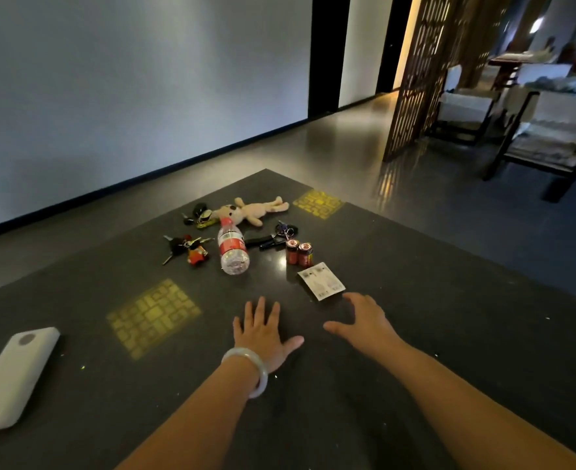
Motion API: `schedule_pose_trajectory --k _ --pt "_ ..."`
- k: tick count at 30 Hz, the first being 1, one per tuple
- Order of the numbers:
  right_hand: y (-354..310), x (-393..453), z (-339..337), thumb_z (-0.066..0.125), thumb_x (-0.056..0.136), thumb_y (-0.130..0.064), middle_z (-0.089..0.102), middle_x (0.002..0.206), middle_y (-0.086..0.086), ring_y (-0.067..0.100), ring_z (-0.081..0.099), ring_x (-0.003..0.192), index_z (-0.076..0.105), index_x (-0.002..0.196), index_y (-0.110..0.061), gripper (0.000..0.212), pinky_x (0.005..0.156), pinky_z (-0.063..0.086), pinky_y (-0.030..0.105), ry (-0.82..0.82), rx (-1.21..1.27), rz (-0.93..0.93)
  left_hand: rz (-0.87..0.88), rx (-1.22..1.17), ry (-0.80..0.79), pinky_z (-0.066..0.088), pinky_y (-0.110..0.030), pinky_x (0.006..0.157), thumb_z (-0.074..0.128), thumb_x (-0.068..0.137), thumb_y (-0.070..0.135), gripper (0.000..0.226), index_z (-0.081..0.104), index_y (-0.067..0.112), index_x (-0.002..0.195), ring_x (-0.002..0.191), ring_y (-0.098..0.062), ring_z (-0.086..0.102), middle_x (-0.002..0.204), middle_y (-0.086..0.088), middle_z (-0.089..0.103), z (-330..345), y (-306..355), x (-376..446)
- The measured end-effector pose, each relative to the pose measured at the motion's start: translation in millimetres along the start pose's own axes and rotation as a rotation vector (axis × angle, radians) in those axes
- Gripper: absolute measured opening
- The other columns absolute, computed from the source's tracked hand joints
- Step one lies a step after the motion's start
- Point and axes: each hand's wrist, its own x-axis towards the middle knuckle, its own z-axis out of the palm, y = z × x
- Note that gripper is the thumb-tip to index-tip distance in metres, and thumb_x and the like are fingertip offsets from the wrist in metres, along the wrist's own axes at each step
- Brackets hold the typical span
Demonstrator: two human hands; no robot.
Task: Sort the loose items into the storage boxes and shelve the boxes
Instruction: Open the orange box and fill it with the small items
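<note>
Both hands hover low over the dark table (415,300), fingers spread and holding nothing: the left hand (263,329), with a pale bangle (251,368) on its wrist, lies flat with fingers straight, and the right hand (364,320) is loosely arched, its fingertips just short of a white card packet (321,280).

The table's far corner points away toward the grey wall, and its right edge runs diagonally down to the right with bare floor beyond it. A wide stretch of tabletop lies between the hands and the near edge.

The loose items cluster past the hands. A water bottle (232,247) lies on its side, long axis running away from the viewer, cap at the far end. Two red batteries (299,252) stand touching, just beyond the packet. A plush rabbit (252,212) lies crosswise, legs pointing right. Key bunches (186,247) sit left of the bottle; the dark tool beside the batteries may be pliers (263,240). A white case (12,378) lies well apart at the left.
</note>
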Motion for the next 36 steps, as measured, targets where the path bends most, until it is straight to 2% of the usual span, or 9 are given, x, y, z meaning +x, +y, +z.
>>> schedule_pose_trajectory --k 3,9,17,19,23,27,31,34,36 --pt "-9 33 11 0.074 0.076 -0.046 0.029 0.150 0.005 0.026 0.028 0.138 0.030 0.146 -0.023 0.086 0.108 0.034 0.043 0.040 0.004 -0.007 0.011 0.007 0.008 -0.010 -0.053 0.116 0.025 0.085 0.078 0.089 -0.016 0.033 0.150 0.143 -0.028 -0.027 0.158 0.000 -0.027 17 -7 9" --pt "-21 77 36 0.071 0.077 -0.052 0.026 0.152 0.007 0.028 0.026 0.138 0.027 0.147 -0.022 0.088 0.112 0.030 0.044 0.166 -0.102 -0.025 0.022 0.012 0.047 -0.015 -0.053 0.113 0.022 0.085 0.077 0.089 -0.020 0.033 0.148 0.140 -0.028 -0.031 0.155 -0.001 -0.032 26 -8 12" --pt "4 59 60 0.049 0.092 -0.047 0.034 0.145 0.003 0.021 0.032 0.131 0.027 0.145 -0.027 0.061 0.109 0.035 0.040 0.320 -0.236 -0.189 0.042 0.010 0.032 -0.015 -0.053 0.113 0.022 0.087 0.076 0.088 -0.018 0.030 0.150 0.141 -0.028 -0.031 0.156 -0.002 -0.029 23 -7 6" --pt "17 45 62 0.046 0.092 -0.050 0.033 0.144 0.003 0.020 0.031 0.131 0.026 0.145 -0.026 0.061 0.110 0.035 0.039 0.345 -0.239 -0.179 0.059 -0.024 0.059 -0.010 -0.053 0.114 0.030 0.087 0.074 0.087 -0.008 0.030 0.152 0.145 -0.030 -0.022 0.160 -0.003 -0.019 18 -8 6" --pt "25 36 61 0.047 0.090 -0.053 0.035 0.141 0.003 0.020 0.030 0.131 0.029 0.143 -0.026 0.062 0.111 0.030 0.039 0.385 -0.196 -0.113 0.092 -0.133 0.238 0.016 -0.051 0.116 0.053 0.090 0.054 0.073 0.023 0.022 0.148 0.146 -0.029 0.009 0.157 -0.008 0.013 -13 -1 28" --pt "23 35 62 0.051 0.089 -0.052 0.036 0.140 0.001 0.019 0.030 0.131 0.031 0.141 -0.028 0.060 0.111 0.029 0.039 0.397 -0.197 -0.117 0.241 -0.091 0.383 0.016 -0.052 0.116 0.064 0.088 0.035 0.081 0.013 0.022 0.150 0.147 -0.029 0.004 0.159 -0.006 0.006 -54 22 77" --pt "25 36 62 0.053 0.088 -0.052 0.034 0.141 -0.002 0.018 0.028 0.132 0.030 0.139 -0.031 0.059 0.112 0.028 0.038 0.396 -0.180 -0.109 0.280 -0.001 0.307 0.014 -0.052 0.118 0.066 0.087 0.019 0.089 0.007 0.026 0.153 0.149 -0.027 0.000 0.162 -0.003 0.006 -79 39 127" --pt "26 38 62 0.053 0.088 -0.053 0.031 0.143 -0.003 0.017 0.026 0.133 0.028 0.141 -0.031 0.062 0.113 0.027 0.038 0.381 -0.172 -0.094 0.298 -0.061 0.201 0.030 -0.050 0.112 0.066 0.088 0.020 0.076 0.022 0.028 0.149 0.142 -0.033 0.024 0.155 -0.004 0.023 -72 38 144" --pt "26 39 62 0.052 0.088 -0.054 0.030 0.143 -0.003 0.016 0.026 0.133 0.028 0.142 -0.031 0.064 0.113 0.026 0.038 0.380 -0.175 -0.090 0.293 -0.196 0.245 0.039 -0.045 0.104 0.068 0.087 0.022 0.063 0.035 0.027 0.140 0.131 -0.030 0.039 0.144 -0.004 0.036 -61 31 146"
